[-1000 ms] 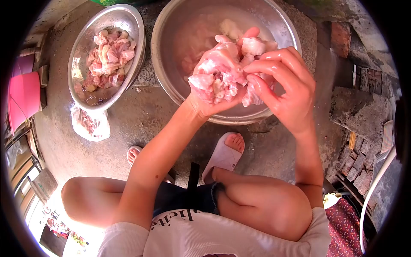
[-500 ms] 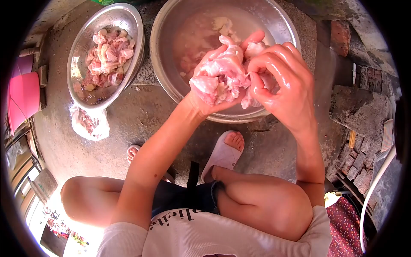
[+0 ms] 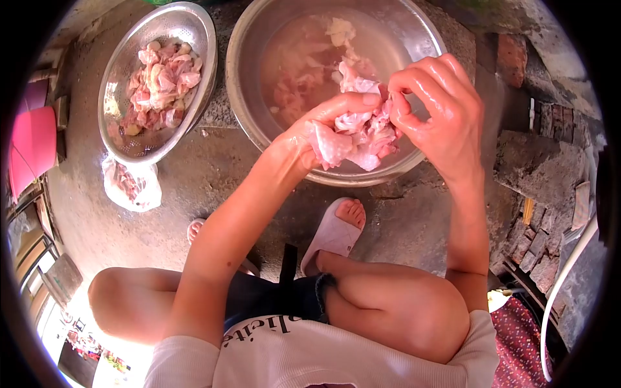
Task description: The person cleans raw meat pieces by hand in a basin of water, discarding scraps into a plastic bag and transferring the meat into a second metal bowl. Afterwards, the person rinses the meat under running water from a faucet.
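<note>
My left hand (image 3: pixel 317 123) cradles a clump of raw chicken pieces (image 3: pixel 363 139) above the front of a large metal basin (image 3: pixel 244 119), its thumb laid across the top. Pale, bumpy skin shows on the meat. At the clump's right edge my right hand (image 3: pixel 446 110) pinches the chicken between thumb and forefinger, with its other fingers curled. Both hands look wet. Cloudy pinkish water fills the basin, and more chicken pieces (image 3: pixel 291 94) lie in it, partly blurred by the water. My left fingers under the meat are mostly hidden.
Left of the basin, a metal colander (image 3: pixel 116 84) holds more cut chicken (image 3: pixel 165 84). A clear plastic bag (image 3: pixel 132 187) with meat bits lies below it. My sandalled foot (image 3: pixel 336 229) is close to the basin. Bricks (image 3: pixel 543 249) and a white hose (image 3: pixel 569 275) are at the right.
My left hand has turned, bringing its thumb over the chicken, and the clump has shifted slightly right and down. My right hand has moved a little right and still pinches at the edge.
</note>
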`<state>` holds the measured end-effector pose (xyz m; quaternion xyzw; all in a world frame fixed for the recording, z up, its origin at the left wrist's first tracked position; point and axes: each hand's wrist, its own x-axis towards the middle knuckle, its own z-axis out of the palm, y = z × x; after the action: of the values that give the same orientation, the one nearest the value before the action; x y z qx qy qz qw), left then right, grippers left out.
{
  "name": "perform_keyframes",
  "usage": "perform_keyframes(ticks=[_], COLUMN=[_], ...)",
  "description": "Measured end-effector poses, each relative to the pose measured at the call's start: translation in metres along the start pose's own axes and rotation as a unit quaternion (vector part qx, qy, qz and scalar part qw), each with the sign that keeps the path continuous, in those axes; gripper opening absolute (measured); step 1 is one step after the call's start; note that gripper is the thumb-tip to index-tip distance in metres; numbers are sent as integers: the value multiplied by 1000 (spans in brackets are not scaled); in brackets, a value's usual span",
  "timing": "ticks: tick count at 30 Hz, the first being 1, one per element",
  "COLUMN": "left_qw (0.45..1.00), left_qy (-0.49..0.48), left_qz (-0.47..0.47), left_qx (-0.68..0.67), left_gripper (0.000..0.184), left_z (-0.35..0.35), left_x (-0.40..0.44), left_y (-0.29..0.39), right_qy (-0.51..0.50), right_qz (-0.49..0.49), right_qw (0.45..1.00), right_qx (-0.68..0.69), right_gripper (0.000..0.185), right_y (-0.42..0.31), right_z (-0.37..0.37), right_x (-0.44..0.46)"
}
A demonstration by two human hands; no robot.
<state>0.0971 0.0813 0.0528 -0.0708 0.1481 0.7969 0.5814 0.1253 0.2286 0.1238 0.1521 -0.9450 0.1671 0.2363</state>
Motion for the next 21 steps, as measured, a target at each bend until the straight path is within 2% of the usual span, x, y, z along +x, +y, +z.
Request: perform_keyframes(ticks=[4, 10, 14, 17, 20, 21], left_qw=[999, 991, 993, 996, 998, 994], left_qy=[-20, -11, 18, -51, -9, 33], left_qz=[-5, 7, -3, 0, 40, 69], left_qx=[50, 133, 117, 78, -46, -83], left_gripper=[29, 21, 17, 16, 19, 21], left_z=[-3, -3, -1, -17, -21, -25], left_x=[-2, -2, -7, -4, -8, -6], left_y=[4, 8, 12, 6, -3, -4], right_qy=[-9, -21, -39, -18, -65, -100], right_qz=[-5, -34, -19, 35, 125, 77], right_qw=[1000, 999, 998, 999, 982, 969], right_qx=[5, 16, 42, 0, 129, 213], right_gripper=[17, 16, 15, 14, 14, 11], right_y=[2, -4, -4, 2, -6, -15], right_z=[1, 4, 6, 0, -8, -6], right_x=[0, 6, 9, 14, 37, 55])
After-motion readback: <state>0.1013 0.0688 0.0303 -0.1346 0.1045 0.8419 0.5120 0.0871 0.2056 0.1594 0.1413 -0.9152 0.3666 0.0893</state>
